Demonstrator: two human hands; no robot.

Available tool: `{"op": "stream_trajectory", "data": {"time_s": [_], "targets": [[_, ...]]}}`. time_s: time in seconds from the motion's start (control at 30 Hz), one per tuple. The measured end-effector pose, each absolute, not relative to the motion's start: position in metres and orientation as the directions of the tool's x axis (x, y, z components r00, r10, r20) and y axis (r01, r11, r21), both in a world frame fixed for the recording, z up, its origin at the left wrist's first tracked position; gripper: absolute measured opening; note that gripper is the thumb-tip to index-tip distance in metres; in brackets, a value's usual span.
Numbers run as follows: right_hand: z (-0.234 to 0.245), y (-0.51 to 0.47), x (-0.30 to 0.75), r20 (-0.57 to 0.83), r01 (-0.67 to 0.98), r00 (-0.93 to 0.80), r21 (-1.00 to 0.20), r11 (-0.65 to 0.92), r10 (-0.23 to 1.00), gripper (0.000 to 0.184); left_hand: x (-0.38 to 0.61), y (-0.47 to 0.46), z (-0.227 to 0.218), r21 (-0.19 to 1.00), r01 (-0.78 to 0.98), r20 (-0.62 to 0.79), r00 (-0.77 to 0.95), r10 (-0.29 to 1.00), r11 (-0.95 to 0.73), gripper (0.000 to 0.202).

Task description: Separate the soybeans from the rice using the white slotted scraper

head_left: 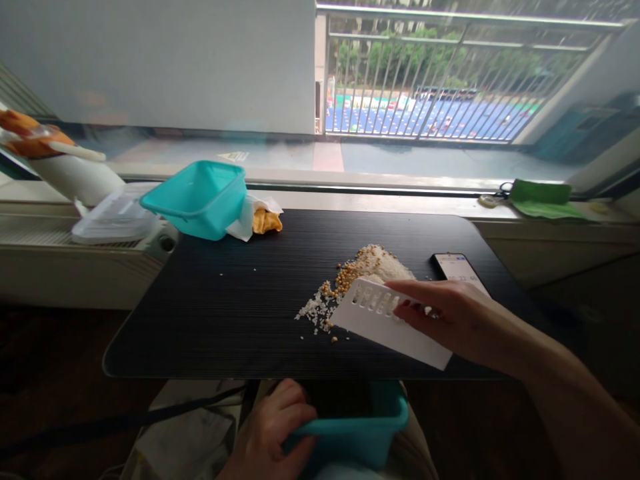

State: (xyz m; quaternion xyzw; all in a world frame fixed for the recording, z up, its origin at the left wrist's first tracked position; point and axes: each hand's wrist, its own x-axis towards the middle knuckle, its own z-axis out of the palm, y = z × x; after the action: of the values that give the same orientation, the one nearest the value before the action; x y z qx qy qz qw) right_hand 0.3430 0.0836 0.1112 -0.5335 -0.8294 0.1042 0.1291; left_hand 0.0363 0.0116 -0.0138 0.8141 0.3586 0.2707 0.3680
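My right hand (pixel 440 310) pinches a white plastic scraper (pixel 390 330) with a row of slots along its upper edge. The scraper stands tilted over the black table, against the near side of a heap of white rice-like grains (pixel 387 263). Yellow beans (pixel 350 275) lie along the left of this heap, and coarser white bits (pixel 315 310) spread out further left. Below the table's front edge, my left hand (pixel 283 423) grips the rim of a teal bin (pixel 350 433) at lap height. The inside of this bin is too dark to make out.
A second teal bin (pixel 200 200) stands at the table's back left corner, beside a crumpled wrapper with something orange-yellow (pixel 267 221). A phone (pixel 457 270) lies right of the heap. On the sill are a clear lid (pixel 117 217) and a green cloth (pixel 543 199).
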Motion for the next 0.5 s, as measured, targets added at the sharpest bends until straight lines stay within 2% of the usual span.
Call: {"op": "stream_trajectory", "data": {"time_s": [0.13,0.33,0.5], "targets": [[0.1087,0.0835,0.3431,0.097,0.876,-0.380,-0.281,0.391,0.920,0.034,0.0377,0.0125,-0.0122,0.791,0.382,0.179,0.601,0.779,-0.477,0.019],[0.1120,0.0804,0.3433,0.048,0.853,-0.405,-0.340,0.396,0.913,0.032,0.0371,0.0114,-0.0127,0.793,0.394,0.164,0.597,0.785,-0.465,0.018],[0.1111,0.0896,0.3392,0.089,0.881,-0.374,-0.277,0.384,0.923,0.034,0.0366,0.0107,-0.0108,0.794,0.401,0.147,0.604,0.784,-0.458,0.020]]}}
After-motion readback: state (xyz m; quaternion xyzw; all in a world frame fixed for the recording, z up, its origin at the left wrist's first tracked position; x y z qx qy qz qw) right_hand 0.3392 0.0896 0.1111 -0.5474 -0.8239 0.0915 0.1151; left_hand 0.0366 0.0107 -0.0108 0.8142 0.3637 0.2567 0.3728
